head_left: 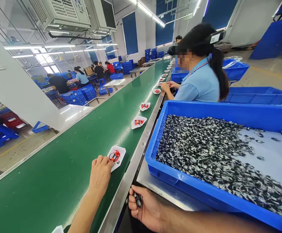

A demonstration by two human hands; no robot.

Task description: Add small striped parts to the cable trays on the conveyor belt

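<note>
On the green conveyor belt (65,161) lies a white tray (118,164) with red, orange and black small parts in it. My left hand (101,174) is at this tray's near left edge, fingers bent and pressed together over the rim. What sits between the fingertips, if anything, is hidden. Beside the belt's metal rail, my right hand (147,207) is curled palm up around several small black-and-silver pieces (138,199). To its right stands a large blue bin (179,176), holding a heap of similar black-and-silver pieces (204,149).
Further along the belt are more white trays with red parts, among them a tray (139,122). A co-worker in a light blue shirt (199,81) sits beyond the bin, hands at the belt. The metal rail (141,149) runs between belt and bin. A tray corner (58,229) shows at bottom.
</note>
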